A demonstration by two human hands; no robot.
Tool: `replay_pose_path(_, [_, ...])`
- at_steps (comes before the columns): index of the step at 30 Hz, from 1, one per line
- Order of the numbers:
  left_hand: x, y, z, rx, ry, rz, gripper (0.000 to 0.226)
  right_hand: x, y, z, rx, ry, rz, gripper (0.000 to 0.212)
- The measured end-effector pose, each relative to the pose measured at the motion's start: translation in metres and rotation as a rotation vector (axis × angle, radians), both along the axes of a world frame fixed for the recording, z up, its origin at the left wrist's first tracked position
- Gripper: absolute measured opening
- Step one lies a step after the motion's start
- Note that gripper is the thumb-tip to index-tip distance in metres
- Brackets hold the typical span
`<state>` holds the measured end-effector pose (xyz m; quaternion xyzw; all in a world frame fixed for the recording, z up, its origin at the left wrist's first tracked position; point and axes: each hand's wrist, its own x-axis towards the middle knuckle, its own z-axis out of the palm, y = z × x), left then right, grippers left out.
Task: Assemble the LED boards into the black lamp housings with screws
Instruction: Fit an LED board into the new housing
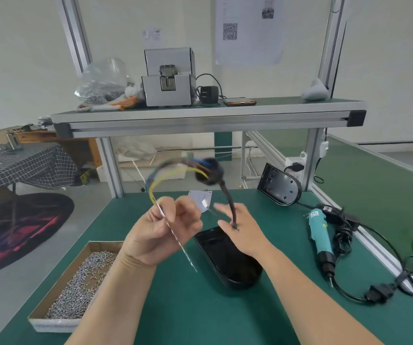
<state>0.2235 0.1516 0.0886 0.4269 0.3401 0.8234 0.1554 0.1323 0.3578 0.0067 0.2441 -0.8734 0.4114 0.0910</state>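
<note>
Green matted bench (pixel 200 317) bears a cardboard screw box (pixel 53 324) at seven o'clock while the left hand (pixel 158 235) pinches a thin silvery LED board (pixel 186 253) and the right hand (pixel 242 232) grips a black cable (pixel 226 192).

Both bare forearms were extended from the lower edge and angled inward. The left hand (pixel 160 232) was turned palm toward the camera, its fingers curled and an LED board (pixel 186 253) pinched edge-on. The right hand (pixel 241 232) was seen from behind, its fingers blurred, with a black cable (pixel 227 197) passed between them; its grip could not be made out.

Bright even daylight, motion-blurred hands (pixel 165 227)
</note>
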Motion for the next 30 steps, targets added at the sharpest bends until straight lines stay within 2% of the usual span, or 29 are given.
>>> replay_pose_path(1, [0.001, 0.003, 0.003, 0.067, -0.038, 0.003, 0.014, -0.001, -0.003, 0.003, 0.041, 0.025, 0.028, 0.025])
replay_pose_path(3, [0.004, 0.007, 0.008, 0.231, -0.164, 0.019, 0.021, -0.006, -0.005, -0.001, 0.118, 0.084, 0.045, 0.027])
replay_pose_path(7, [0.003, -0.004, 0.013, 0.573, -0.478, 0.188, 0.032, -0.018, 0.017, -0.018, 0.201, -0.028, -0.088, 0.019])
replay_pose_path(9, [-0.001, -0.012, 0.013, 0.662, -0.583, 0.304, 0.036, -0.02, 0.025, -0.023, 0.185, -0.074, -0.126, 0.018])
replay_pose_path(12, [-0.012, -0.02, 0.003, 0.574, -0.696, 0.54, 0.043, -0.018, 0.026, -0.013, -0.038, -0.029, -0.207, 0.013])
replay_pose_path(15, [-0.015, -0.013, -0.021, 0.359, -0.773, 0.623, 0.022, -0.013, 0.025, 0.019, -0.435, 0.043, -0.286, 0.009])
replay_pose_path(17, [-0.013, -0.006, -0.042, 0.237, -0.842, 0.7, 0.026, -0.009, 0.027, 0.046, -0.63, 0.105, -0.29, 0.011])
replay_pose_path(19, [-0.01, -0.001, -0.065, 0.178, -0.915, 0.711, 0.033, -0.004, 0.031, 0.071, -0.717, 0.17, -0.282, 0.014])
replay_pose_path(22, [-0.008, 0.006, -0.095, 0.102, -1.087, 0.735, 0.024, 0.002, 0.035, 0.091, -0.679, 0.247, -0.262, 0.016])
replay_pose_path(25, [-0.006, 0.014, -0.109, 0.153, -1.227, 0.656, 0.012, 0.005, 0.032, 0.086, -0.543, 0.26, -0.261, 0.021])
replay_pose_path(30, [-0.007, 0.024, -0.115, 0.221, -1.166, 0.519, 0.034, 0.006, 0.028, 0.052, -0.446, 0.21, -0.263, 0.02])
